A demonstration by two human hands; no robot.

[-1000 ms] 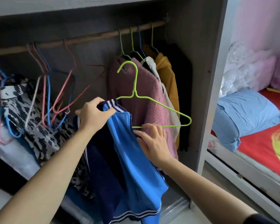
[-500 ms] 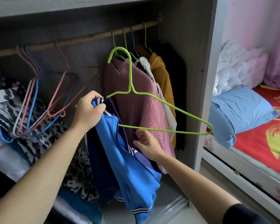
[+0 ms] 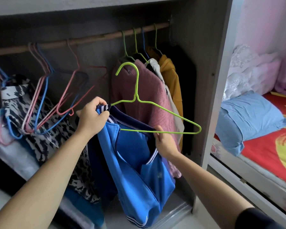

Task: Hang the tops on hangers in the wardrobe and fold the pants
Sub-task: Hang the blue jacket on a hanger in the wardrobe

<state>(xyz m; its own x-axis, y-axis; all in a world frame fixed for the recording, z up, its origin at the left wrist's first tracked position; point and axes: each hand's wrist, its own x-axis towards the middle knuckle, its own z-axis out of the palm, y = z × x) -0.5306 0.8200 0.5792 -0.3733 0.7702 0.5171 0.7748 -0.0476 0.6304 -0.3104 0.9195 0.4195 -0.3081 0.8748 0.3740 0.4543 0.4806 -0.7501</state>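
Left hand (image 3: 92, 117) gripping the blue top (image 3: 139, 172) by its striped collar, green hanger (image 3: 135, 98) with its left end hidden inside, right hand (image 3: 165, 143) pinching its lower bar, hook below the wardrobe rail (image 3: 96, 38), near its right end

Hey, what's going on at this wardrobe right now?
A person is fitting a blue jacket with striped trim onto a lime-green wire hanger. The left hand grips the jacket's collar over one hanger arm; the right hand pinches the hanger's bottom bar. The hanger is not on the wooden wardrobe rail yet.
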